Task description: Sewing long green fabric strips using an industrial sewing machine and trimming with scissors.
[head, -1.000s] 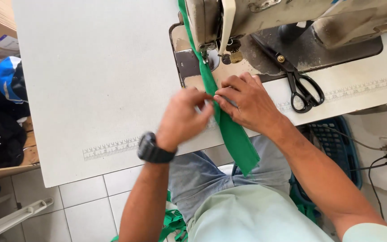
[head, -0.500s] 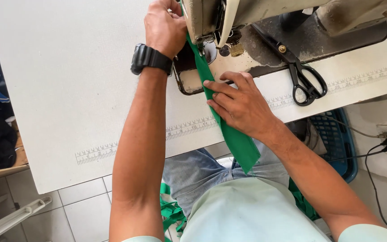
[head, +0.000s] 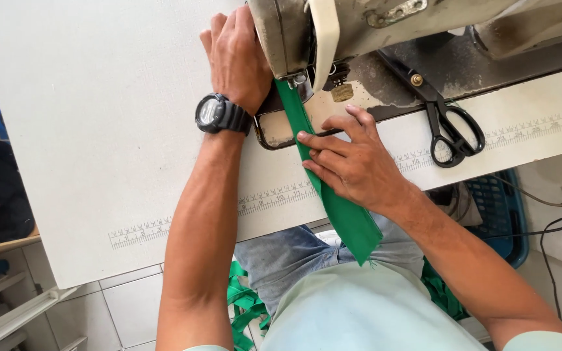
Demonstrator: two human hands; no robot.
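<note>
A long green fabric strip (head: 333,195) runs from under the sewing machine head (head: 307,32) down over the front edge of the white table (head: 99,130) toward my lap. My right hand (head: 349,159) lies flat on the strip, fingers spread and pressing it to the table just in front of the presser foot. My left hand (head: 239,55), with a black watch on its wrist, reaches up beside the left of the machine head; its fingers are partly hidden behind the machine.
Black scissors (head: 450,127) lie on the machine bed to the right. A printed ruler runs along the table front. More green fabric (head: 245,305) hangs below by my knees. A blue basket (head: 502,208) and cables sit at lower right.
My left hand left the strip and moved up to the left side of the machine head. My right hand stayed on the strip and flattened out.
</note>
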